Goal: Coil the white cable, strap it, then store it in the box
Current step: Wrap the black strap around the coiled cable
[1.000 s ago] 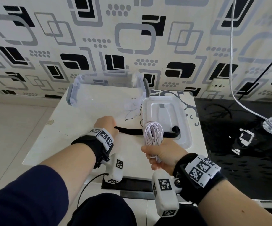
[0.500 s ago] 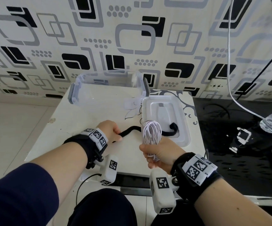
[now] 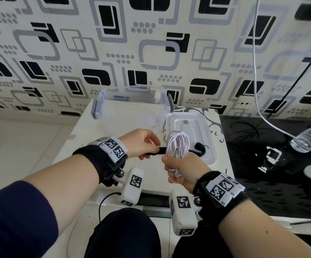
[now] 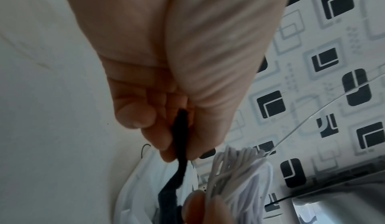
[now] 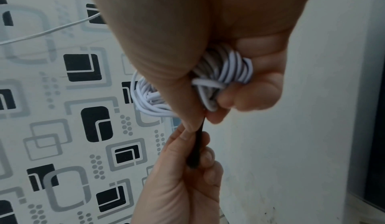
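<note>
Now the white cable (image 3: 178,144), a tight multi-loop bundle, sits in the right hand (image 3: 184,171)'s grip; left hand (image 3: 141,142) pinches the black strap (image 3: 155,151).

Bright daylight, wrist cams blurry

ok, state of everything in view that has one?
cable: coiled, not yet strapped, held upright
strap: one end pinched, lifted, meets the coil; far end lies on the lid
box: open, nothing visible inside
lid: off, flat on the table beside the box
left hand: pinches the strap
right hand: grips the coil's lower end
bottle: lying on its side
</note>
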